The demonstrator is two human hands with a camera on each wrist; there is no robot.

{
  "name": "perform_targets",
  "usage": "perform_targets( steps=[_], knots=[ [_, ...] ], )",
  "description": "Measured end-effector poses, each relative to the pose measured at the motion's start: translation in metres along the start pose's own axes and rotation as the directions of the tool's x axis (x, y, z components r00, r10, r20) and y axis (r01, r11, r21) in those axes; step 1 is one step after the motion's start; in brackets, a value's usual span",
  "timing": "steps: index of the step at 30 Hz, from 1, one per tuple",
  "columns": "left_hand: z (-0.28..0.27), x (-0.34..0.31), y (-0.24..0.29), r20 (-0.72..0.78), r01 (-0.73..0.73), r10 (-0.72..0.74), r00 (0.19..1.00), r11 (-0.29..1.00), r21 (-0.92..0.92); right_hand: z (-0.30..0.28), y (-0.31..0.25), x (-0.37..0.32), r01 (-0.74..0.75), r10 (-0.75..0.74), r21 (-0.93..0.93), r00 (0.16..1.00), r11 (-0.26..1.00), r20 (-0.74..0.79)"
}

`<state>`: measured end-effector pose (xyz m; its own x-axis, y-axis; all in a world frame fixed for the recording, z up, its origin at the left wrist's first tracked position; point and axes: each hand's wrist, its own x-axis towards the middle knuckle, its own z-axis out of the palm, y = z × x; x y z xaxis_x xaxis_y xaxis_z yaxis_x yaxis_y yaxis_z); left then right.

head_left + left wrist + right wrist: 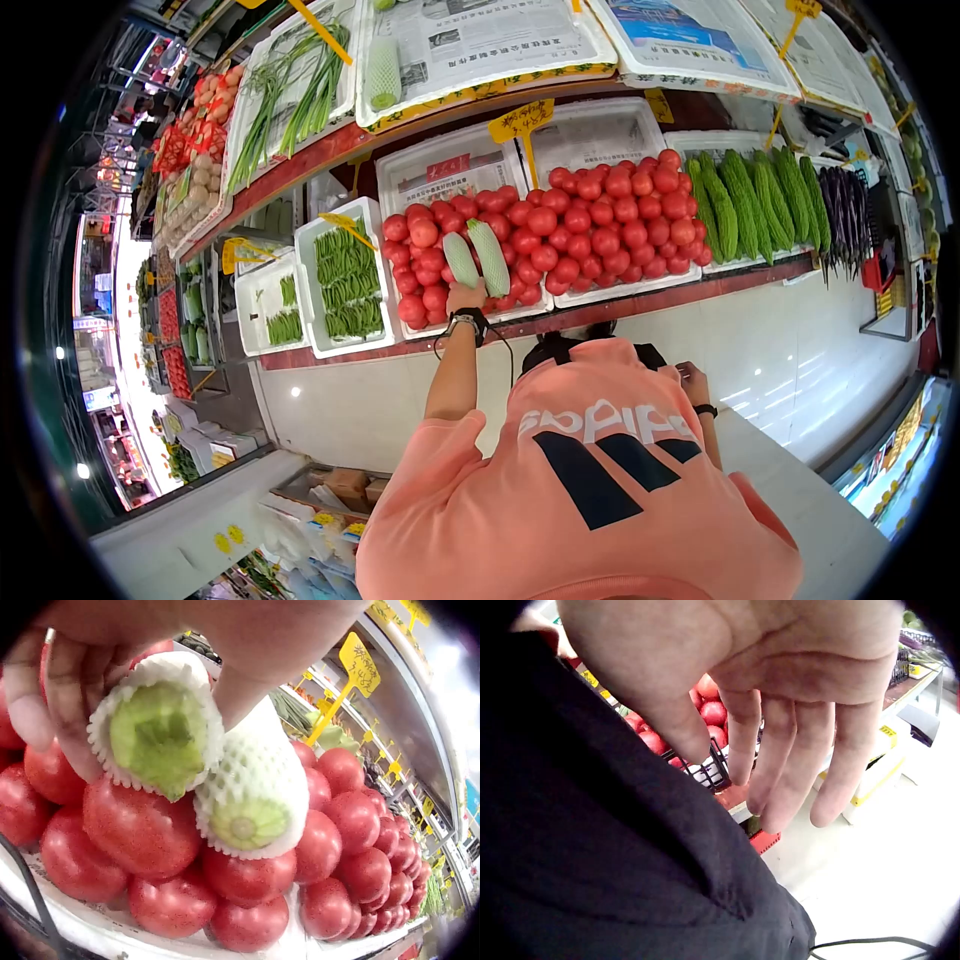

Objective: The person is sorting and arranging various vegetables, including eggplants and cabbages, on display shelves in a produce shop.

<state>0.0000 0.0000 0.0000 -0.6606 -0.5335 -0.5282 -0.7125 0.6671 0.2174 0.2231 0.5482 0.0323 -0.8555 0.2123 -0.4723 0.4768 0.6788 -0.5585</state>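
Observation:
My left hand (pixel 466 296) grips the near end of a pale green zucchini (pixel 460 259) in a white foam net. Thumb and fingers lie either side of this zucchini (pixel 159 733) in the left wrist view, its cut stem end facing the camera. A second netted zucchini (pixel 489 258) lies right beside it on the heap of red tomatoes (pixel 610 225). Down by my side hangs my right hand (pixel 690 383). The right wrist view shows this hand (pixel 780 712) with loose, slightly bent fingers and nothing in them.
Left of the tomatoes stand white trays of green peppers (pixel 348 280). Bitter melons (pixel 750 200) and dark eggplants (pixel 846 215) lie to the right. A yellow price sign (pixel 522 122) rises behind the tomatoes. Newspaper-lined trays (pixel 490 45) fill the shelf above.

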Motion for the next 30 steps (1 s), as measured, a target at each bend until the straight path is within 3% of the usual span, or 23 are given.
perform_targets(
  steps=[2,3,5,7,9,11,13,15,16,17,18,19,20,21,22,23,24,25,27,30],
  knots=[
    [0.015,-0.018,0.009,-0.022,0.001,-0.002,1.0,0.999,-0.052,-0.022,0.01,-0.002,0.024,-0.025,-0.032,0.999,0.999,-0.026],
    [-0.039,0.02,-0.015,-0.135,-0.036,0.02,0.991,0.993,-0.114,0.037,-0.024,0.022,0.072,-0.071,0.053,0.997,0.996,-0.014],
    [-0.03,0.019,-0.019,-0.175,-0.122,0.069,0.982,0.944,-0.308,0.022,-0.013,0.023,0.063,-0.062,0.048,0.998,0.997,-0.032],
    [-0.038,0.004,-0.021,-0.064,-0.196,0.193,0.979,0.82,-0.538,0.012,-0.003,0.019,0.073,-0.072,0.023,0.997,0.997,-0.041],
    [-0.069,-0.024,-0.016,0.074,-0.146,0.331,0.941,0.591,-0.793,0.013,-0.002,0.018,0.067,-0.065,0.045,0.997,0.997,-0.044],
    [-0.097,-0.058,-0.006,0.149,-0.078,0.441,0.885,0.456,-0.887,0.019,-0.001,0.018,0.041,-0.036,0.1,0.998,0.994,-0.049],
    [-0.119,-0.078,0.009,0.156,-0.108,0.584,0.797,0.391,-0.914,0.023,0.004,0.017,0.033,-0.027,0.108,0.998,0.994,-0.059],
    [-0.15,-0.09,0.045,-0.018,-0.28,0.689,0.724,0.27,-0.921,0.028,0.01,0.016,0.03,-0.024,0.118,0.998,0.993,-0.053],
    [-0.18,-0.102,0.071,-0.022,-0.286,0.669,0.743,0.288,-0.914,0.031,0.012,0.016,0.029,-0.024,0.122,0.999,0.992,-0.048],
    [-0.196,-0.091,0.091,-0.118,-0.377,0.702,0.703,0.226,-0.898,0.033,0.013,0.018,0.031,-0.026,0.125,0.999,0.992,-0.045],
    [-0.223,-0.098,0.118,-0.178,-0.434,0.635,0.751,0.272,-0.859,0.033,0.014,0.019,0.033,-0.028,0.127,0.999,0.991,-0.043],
    [-0.239,-0.07,0.138,-0.333,-0.632,0.692,0.641,0.23,-0.74,0.031,0.009,0.019,0.005,0.0,0.143,0.999,0.99,-0.036],
    [-0.264,-0.069,0.168,-0.46,-0.755,0.66,0.594,0.261,-0.601,0.025,-0.001,0.016,-0.025,0.03,0.16,0.999,0.987,-0.031],
    [-0.285,-0.048,0.191,-0.501,-0.792,0.622,0.602,0.386,-0.472,0.021,-0.009,0.013,-0.057,0.063,0.179,0.998,0.982,-0.029],
    [-0.309,-0.042,0.215,-0.548,-0.755,0.553,0.627,0.605,-0.253,0.024,-0.005,0.018,-0.018,0.03,0.161,0.997,0.987,-0.076],
    [-0.322,-0.036,0.238,-0.668,-0.734,0.543,0.508,0.679,-0.006,0.032,0.007,0.022,0.016,0.001,0.141,0.993,0.99,-0.122],
    [-0.338,-0.032,0.259,-0.628,-0.621,0.516,0.582,0.781,0.067,0.037,0.018,0.021,0.044,-0.024,0.119,0.986,0.992,-0.166],
    [-0.344,-0.005,0.278,-0.671,-0.523,0.493,0.554,0.833,0.18,0.039,0.019,0.021,0.036,-0.014,0.12,0.983,0.992,-0.18],
    [-0.35,0.032,0.306,-0.672,-0.33,0.456,0.583,0.889,0.317,0.039,0.023,0.011,0.011,0.013,0.118,0.98,0.993,-0.198],
    [-0.354,0.07,0.319,-0.612,-0.283,0.425,0.666,0.904,0.32,0.05,0.035,0.001,-0.05,0.099,0.221,0.972,0.974,-0.215]
  ],
)
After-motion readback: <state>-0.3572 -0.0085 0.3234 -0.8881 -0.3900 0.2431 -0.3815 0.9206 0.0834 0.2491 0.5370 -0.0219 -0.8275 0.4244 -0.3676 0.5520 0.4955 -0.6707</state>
